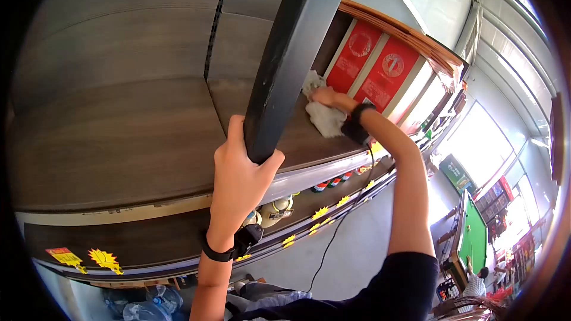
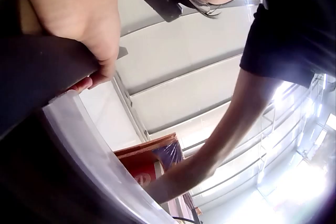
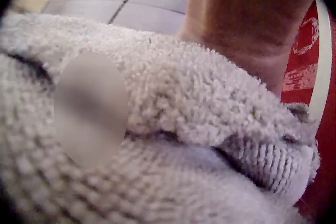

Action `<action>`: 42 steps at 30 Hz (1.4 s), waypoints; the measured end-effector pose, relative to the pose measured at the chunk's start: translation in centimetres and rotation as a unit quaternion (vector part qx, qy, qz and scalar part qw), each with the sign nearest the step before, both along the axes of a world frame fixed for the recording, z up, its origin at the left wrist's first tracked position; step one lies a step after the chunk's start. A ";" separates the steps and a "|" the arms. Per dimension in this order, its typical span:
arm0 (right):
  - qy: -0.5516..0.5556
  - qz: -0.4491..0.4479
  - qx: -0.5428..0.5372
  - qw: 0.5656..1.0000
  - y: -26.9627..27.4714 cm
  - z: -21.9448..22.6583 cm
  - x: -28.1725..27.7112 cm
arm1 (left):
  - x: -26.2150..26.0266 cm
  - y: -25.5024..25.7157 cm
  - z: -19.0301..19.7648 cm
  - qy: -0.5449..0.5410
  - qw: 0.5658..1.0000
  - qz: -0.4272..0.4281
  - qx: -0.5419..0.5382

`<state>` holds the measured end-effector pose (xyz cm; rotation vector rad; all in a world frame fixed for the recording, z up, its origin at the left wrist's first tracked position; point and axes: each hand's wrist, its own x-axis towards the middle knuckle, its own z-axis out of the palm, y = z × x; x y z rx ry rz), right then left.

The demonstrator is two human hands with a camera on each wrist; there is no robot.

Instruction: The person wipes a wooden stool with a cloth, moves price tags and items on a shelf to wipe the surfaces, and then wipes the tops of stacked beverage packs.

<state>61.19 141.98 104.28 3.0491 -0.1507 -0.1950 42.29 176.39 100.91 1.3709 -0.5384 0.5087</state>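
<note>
My left hand (image 1: 238,172) grips the front edge of a dark shelf board (image 1: 285,53) that runs up and away from me; in the left wrist view its fingers (image 2: 86,79) curl round that board (image 2: 37,71). My right hand (image 1: 327,96) reaches deep onto the brown wooden shelf (image 1: 148,137) and holds a bunched white terry cloth (image 1: 326,117) against its surface. The cloth (image 3: 184,129) fills the right wrist view, with the hand (image 3: 247,19) above it. Red boxes (image 1: 369,62) stand right behind the cloth.
Below the wiped shelf, a lower shelf carries jars (image 1: 275,209) and bottles with coloured caps (image 1: 333,183), and yellow star price tags (image 1: 106,258) line its edge. A black cable (image 1: 333,238) hangs towards the floor. A green pool table (image 1: 473,235) stands at the right.
</note>
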 end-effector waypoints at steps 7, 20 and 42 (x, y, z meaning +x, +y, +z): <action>0.065 0.254 0.078 0.962 10.0 2.4 -17.5 | -0.2 0.0 0.0 -0.004 0.999 0.026 0.020; -0.158 0.191 -0.006 0.969 10.0 0.8 -6.3 | -0.6 -0.2 0.3 0.000 0.998 0.040 0.048; -0.533 0.021 -0.234 0.813 8.0 11.3 6.7 | 0.2 -0.6 -0.9 -0.064 0.997 -0.032 0.035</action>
